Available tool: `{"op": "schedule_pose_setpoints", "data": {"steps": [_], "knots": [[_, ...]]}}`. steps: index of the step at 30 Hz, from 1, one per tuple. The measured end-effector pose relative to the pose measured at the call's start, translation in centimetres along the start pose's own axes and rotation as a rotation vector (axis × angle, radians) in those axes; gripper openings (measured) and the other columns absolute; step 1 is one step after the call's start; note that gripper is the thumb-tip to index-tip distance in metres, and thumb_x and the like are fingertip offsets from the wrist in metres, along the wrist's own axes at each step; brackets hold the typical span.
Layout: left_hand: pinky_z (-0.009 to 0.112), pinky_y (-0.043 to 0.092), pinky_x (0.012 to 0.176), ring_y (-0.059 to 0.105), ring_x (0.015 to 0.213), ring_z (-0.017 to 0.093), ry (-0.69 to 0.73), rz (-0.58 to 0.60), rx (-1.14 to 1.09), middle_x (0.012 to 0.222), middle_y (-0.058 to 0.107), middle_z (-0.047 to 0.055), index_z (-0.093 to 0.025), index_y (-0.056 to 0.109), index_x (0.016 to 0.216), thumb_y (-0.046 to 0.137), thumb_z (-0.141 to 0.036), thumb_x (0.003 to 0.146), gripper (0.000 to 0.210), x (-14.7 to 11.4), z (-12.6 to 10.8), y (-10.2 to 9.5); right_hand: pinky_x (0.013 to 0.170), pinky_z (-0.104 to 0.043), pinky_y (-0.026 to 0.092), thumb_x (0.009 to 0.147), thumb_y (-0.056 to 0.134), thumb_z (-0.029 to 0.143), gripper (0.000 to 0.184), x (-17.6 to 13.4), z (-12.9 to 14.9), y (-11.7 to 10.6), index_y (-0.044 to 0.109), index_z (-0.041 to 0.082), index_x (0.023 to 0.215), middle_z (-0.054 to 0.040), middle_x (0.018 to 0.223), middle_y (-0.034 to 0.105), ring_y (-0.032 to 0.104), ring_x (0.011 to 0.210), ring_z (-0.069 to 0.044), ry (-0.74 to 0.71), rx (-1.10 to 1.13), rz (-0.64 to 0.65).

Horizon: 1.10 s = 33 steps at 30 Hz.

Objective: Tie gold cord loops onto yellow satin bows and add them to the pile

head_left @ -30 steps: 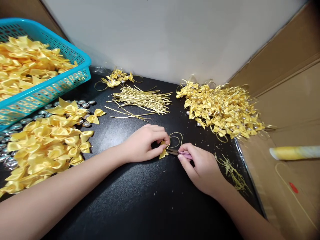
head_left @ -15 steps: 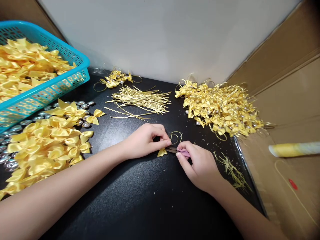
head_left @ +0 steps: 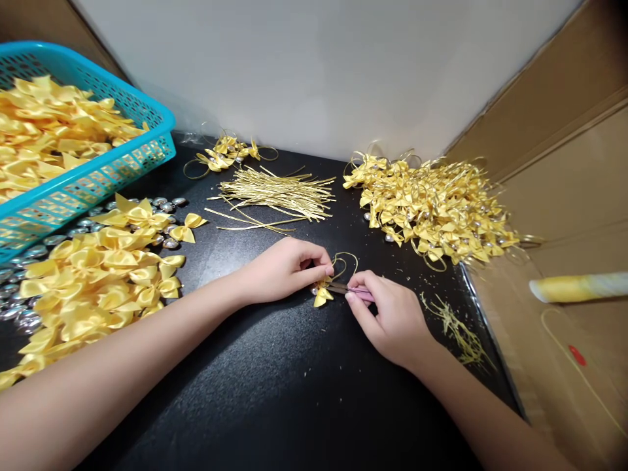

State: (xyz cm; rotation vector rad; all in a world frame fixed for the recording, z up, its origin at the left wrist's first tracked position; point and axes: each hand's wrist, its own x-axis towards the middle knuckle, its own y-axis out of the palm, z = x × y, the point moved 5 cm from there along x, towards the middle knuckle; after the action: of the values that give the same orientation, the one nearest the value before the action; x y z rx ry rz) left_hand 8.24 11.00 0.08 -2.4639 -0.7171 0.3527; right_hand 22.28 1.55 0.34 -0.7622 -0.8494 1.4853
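My left hand (head_left: 289,271) pinches a small yellow ribbon bow (head_left: 322,296) between thumb and fingertips, low over the black table. From the bow a thin gold cord (head_left: 354,258) curves up in a loop. My right hand (head_left: 390,314) is closed round the pink handle of small snips (head_left: 362,294). Their dark blades point left and reach the bow beside my left fingertips. Whether the blades are closed on the cord is too small to tell. Clipped cord ends (head_left: 458,333) lie right of my right hand.
A blue basket (head_left: 167,131) full of yellow bows stands at left. Loose bows (head_left: 93,275) lie before it, beside silvery beads (head_left: 27,319). Gold cord lengths (head_left: 277,194) lie at the back, near a few looped bows (head_left: 228,154). A heap of looped bows (head_left: 432,209) sits back right.
The bow shows more fully below my left fingertips, which have shifted slightly up. The snips' blades have moved a little and now sit against the bow's upper right.
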Motion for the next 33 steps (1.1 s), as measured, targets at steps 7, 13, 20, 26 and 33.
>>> {"op": "schedule_pose_setpoints", "data": {"steps": [7,13,20,26,33], "knots": [[0.022,0.036,0.056,0.054,0.059,0.012,-0.001,-0.009,0.029,0.066,0.065,0.0,-0.015,0.067,0.08,0.05,-0.035,0.092,0.029,0.0,0.0,0.0,0.058,-0.024,0.04,0.09,0.048,0.029,0.013,0.3,0.2,-0.2,0.057,0.022,0.086,0.0006,0.074,0.069,0.068,0.073,-0.016,0.005,0.005,-0.012],[0.022,0.036,0.057,0.056,0.061,0.012,0.014,-0.017,0.035,0.067,0.066,0.0,-0.016,0.067,0.081,0.051,-0.036,0.092,0.028,0.1,0.2,0.1,0.055,-0.023,0.038,0.089,0.048,0.029,0.013,0.4,0.2,-0.2,0.058,0.022,0.084,0.0007,0.07,0.067,0.065,0.068,-0.015,0.007,-0.009,-0.03],[0.021,0.037,0.055,0.053,0.057,0.011,0.004,-0.021,-0.063,0.064,0.064,-0.001,-0.015,0.065,0.079,0.051,-0.036,0.091,0.029,0.0,0.0,0.0,0.064,-0.026,0.047,0.09,0.049,0.029,0.01,0.1,-0.3,-0.5,0.056,0.023,0.088,0.0002,0.079,0.068,0.068,0.075,-0.017,0.03,0.068,0.004],[0.023,0.038,0.056,0.048,0.057,0.011,-0.058,-0.426,0.055,0.064,0.059,-0.001,-0.015,0.062,0.076,0.05,-0.033,0.091,0.026,-0.6,0.9,-2.5,0.075,-0.033,0.051,0.092,0.049,0.032,0.016,0.2,-3.0,-2.2,0.055,0.021,0.099,-0.0078,0.095,0.065,0.065,0.085,-0.021,0.099,0.005,-0.181],[0.042,0.044,0.087,0.054,0.1,0.027,-0.007,-0.573,0.533,0.104,0.062,0.013,-0.013,0.061,0.103,0.056,-0.035,0.084,0.029,-1.3,-0.1,-3.3,0.085,-0.044,0.045,0.092,0.048,0.026,0.012,1.0,-4.4,-1.7,0.056,0.018,0.097,-0.0124,0.099,0.059,0.051,0.095,-0.028,0.036,-0.172,-0.288]]}}
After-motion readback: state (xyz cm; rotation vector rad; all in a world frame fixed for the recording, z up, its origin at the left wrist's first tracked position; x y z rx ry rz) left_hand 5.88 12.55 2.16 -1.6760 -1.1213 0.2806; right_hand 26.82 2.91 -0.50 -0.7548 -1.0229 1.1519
